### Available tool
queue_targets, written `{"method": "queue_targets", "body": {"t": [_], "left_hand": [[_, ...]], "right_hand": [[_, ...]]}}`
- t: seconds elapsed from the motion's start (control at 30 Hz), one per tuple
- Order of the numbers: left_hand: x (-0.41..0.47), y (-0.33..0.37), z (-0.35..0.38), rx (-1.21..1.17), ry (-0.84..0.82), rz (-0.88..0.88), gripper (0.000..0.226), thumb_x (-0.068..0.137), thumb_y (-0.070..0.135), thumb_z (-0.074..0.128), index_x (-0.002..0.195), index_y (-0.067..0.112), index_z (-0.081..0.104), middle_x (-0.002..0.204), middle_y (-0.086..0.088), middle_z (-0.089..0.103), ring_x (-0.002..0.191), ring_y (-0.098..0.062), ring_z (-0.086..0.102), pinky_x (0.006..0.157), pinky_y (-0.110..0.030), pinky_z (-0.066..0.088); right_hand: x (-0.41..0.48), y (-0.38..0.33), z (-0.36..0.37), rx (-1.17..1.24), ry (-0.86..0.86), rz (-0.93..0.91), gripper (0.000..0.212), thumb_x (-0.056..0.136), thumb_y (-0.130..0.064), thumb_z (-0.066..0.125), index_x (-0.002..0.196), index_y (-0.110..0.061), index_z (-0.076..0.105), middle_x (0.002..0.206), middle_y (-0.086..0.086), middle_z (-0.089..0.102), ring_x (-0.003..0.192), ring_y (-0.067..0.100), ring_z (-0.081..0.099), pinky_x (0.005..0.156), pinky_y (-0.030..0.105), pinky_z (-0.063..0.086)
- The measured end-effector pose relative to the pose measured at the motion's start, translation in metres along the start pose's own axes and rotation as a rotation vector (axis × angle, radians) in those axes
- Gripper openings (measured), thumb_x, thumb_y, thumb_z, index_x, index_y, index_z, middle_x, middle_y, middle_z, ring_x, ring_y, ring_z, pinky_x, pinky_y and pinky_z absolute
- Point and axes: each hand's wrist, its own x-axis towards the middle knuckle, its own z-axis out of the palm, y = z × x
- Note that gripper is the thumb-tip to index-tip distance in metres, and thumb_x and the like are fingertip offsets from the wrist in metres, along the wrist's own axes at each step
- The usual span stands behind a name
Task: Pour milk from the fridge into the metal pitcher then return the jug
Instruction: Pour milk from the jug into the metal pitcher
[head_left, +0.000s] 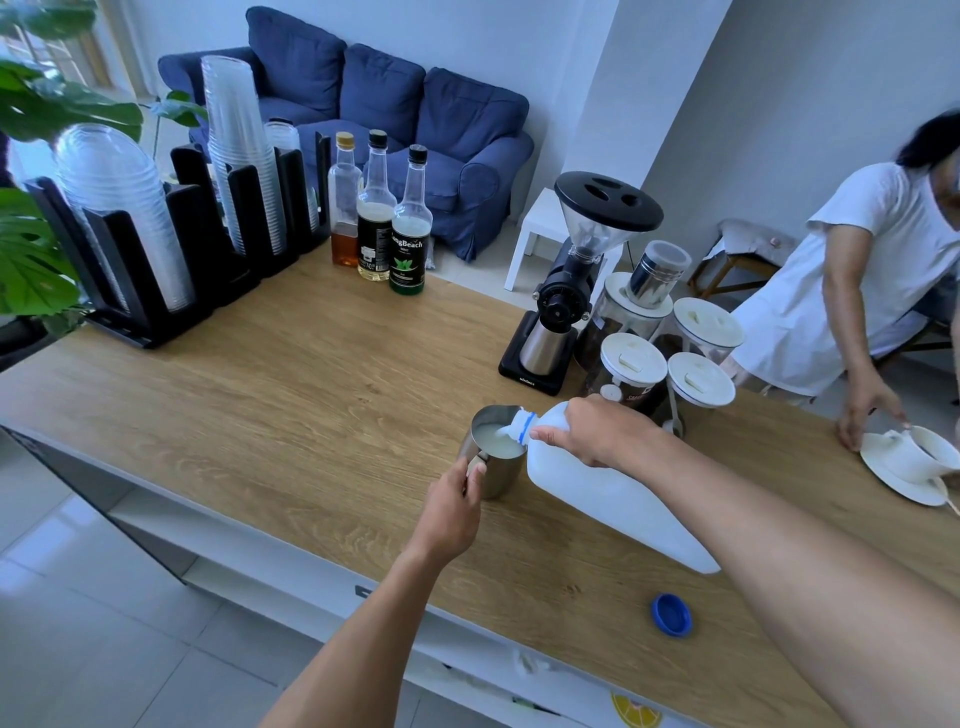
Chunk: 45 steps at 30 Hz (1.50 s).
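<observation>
At frame centre, the left hand (453, 506) has its grip on the handle of the metal pitcher (493, 457), hiding it. The right hand (597, 434) grasps the tilted milk jug (618, 499); milk pours into the pitcher. The blue cap (671, 614) lies lower right on the wooden desk (311, 405).

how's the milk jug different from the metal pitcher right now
The milk jug is white plastic; the metal pitcher is shiny steel. The jug is tipped over, held by the right hand; the pitcher stands upright, steadied by the left hand. The jug is far bigger. Both hold milk.
</observation>
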Motion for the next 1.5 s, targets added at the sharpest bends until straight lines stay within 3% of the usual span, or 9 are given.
{"method": "queue_targets", "body": {"t": [0.17,0.4,0.6,0.73,0.93,1.1,1.23,1.5], "left_hand": [[-0.0002,-0.0009,-0.0001,-0.004,-0.001,-0.001,0.036,0.106,0.035,0.038,0.100,0.008,0.060,0.073,-0.005,0.057,0.065,-0.011,0.048,0.062,-0.031,0.039],[0.0001,-0.0032,0.0009,-0.011,0.015,0.000,0.031,0.106,0.033,0.038,0.098,0.011,0.059,0.061,0.011,0.042,0.052,-0.005,0.037,0.056,-0.027,0.034],[-0.0001,-0.0024,0.0007,-0.016,0.008,-0.003,0.031,0.106,0.033,0.038,0.097,0.012,0.060,0.066,0.006,0.050,0.057,-0.004,0.041,0.057,-0.023,0.036],[-0.0001,-0.0008,0.0002,-0.011,0.006,0.006,0.033,0.107,0.032,0.038,0.106,0.008,0.061,0.085,-0.014,0.067,0.072,-0.016,0.055,0.068,-0.041,0.046],[-0.0007,-0.0004,0.0003,-0.013,0.005,0.009,0.036,0.107,0.032,0.038,0.108,0.005,0.061,0.090,-0.022,0.067,0.069,-0.014,0.050,0.061,-0.025,0.038],[-0.0022,0.0021,-0.0010,-0.031,-0.001,0.020,0.035,0.107,0.030,0.038,0.110,0.004,0.061,0.091,-0.022,0.067,0.070,-0.014,0.050,0.064,-0.029,0.040],[-0.0025,0.0038,-0.0014,-0.016,0.012,0.017,0.032,0.107,0.029,0.038,0.102,0.006,0.061,0.069,-0.005,0.053,0.062,-0.012,0.044,0.060,-0.028,0.038],[-0.0028,0.0053,-0.0020,0.027,0.016,0.008,0.034,0.107,0.030,0.037,0.096,0.005,0.058,0.068,0.005,0.047,0.062,-0.011,0.042,0.064,-0.033,0.037]], "right_hand": [[0.0001,-0.0009,-0.0009,0.007,0.003,-0.007,0.055,0.089,-0.068,0.039,0.064,-0.021,0.033,0.066,-0.001,0.040,0.052,0.012,0.035,0.045,0.028,0.024],[0.0018,0.0001,0.0008,0.001,0.008,-0.009,0.058,0.090,-0.068,0.038,0.063,-0.017,0.038,0.067,0.000,0.044,0.054,0.015,0.040,0.046,0.030,0.027],[0.0033,0.0006,0.0019,-0.002,0.008,-0.006,0.057,0.089,-0.069,0.037,0.063,-0.018,0.038,0.067,0.000,0.044,0.053,0.014,0.041,0.045,0.030,0.027],[0.0036,0.0006,0.0020,-0.006,0.010,-0.013,0.058,0.089,-0.069,0.037,0.064,-0.017,0.040,0.067,0.001,0.045,0.053,0.015,0.042,0.045,0.030,0.028],[0.0029,0.0004,0.0018,-0.004,0.008,-0.003,0.057,0.089,-0.069,0.037,0.064,-0.018,0.038,0.069,0.000,0.044,0.053,0.014,0.042,0.045,0.030,0.028],[0.0037,0.0015,0.0030,0.000,0.013,-0.010,0.055,0.089,-0.069,0.037,0.063,-0.021,0.035,0.067,-0.001,0.041,0.053,0.013,0.039,0.045,0.029,0.026],[0.0048,0.0015,0.0029,-0.001,0.015,-0.013,0.055,0.089,-0.069,0.037,0.063,-0.020,0.035,0.068,-0.001,0.041,0.053,0.013,0.039,0.045,0.029,0.025],[0.0051,0.0006,0.0032,-0.010,0.016,-0.007,0.055,0.089,-0.069,0.037,0.064,-0.020,0.036,0.071,-0.001,0.042,0.055,0.013,0.041,0.046,0.029,0.025]]}}
